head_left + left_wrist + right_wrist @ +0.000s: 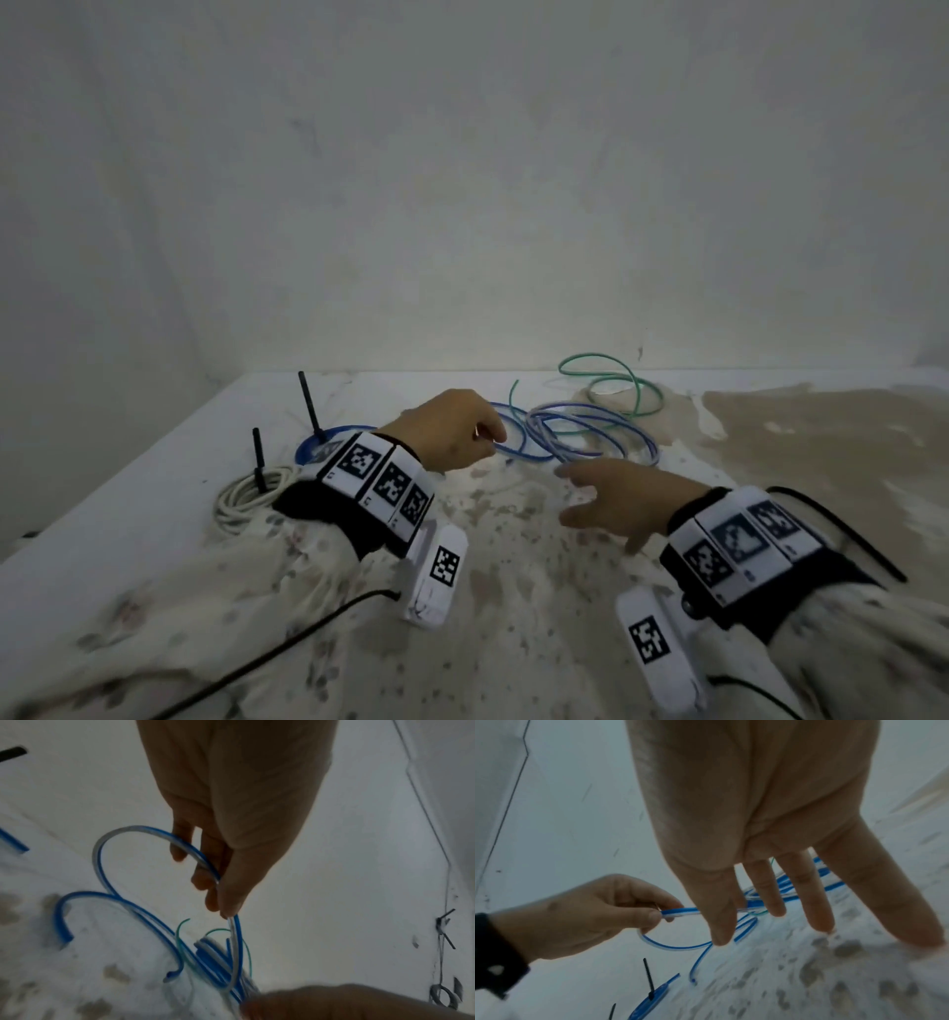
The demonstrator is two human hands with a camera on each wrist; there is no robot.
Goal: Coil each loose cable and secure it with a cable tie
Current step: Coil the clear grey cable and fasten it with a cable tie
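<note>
Left of frame, two tied coils (246, 493); left hand (452, 429) pinches blue-white cable (590, 431), right hand (621, 501) spread; green cable (611, 383) loose.

The thin two-tone cable (590, 437) runs blue beside clear white. A thin loose wire (611, 383) is green. A tied flat coil (313, 449) is solid blue, a round coil (246, 501) off-white, both ties (310, 408) black. The white bench (154, 462) carries brown blotches.

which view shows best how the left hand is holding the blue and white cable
The right wrist view: the left hand pinches the blue and white cable side-on. The left wrist view half hides the grip behind the palm; the head view shows only knuckles.
</note>
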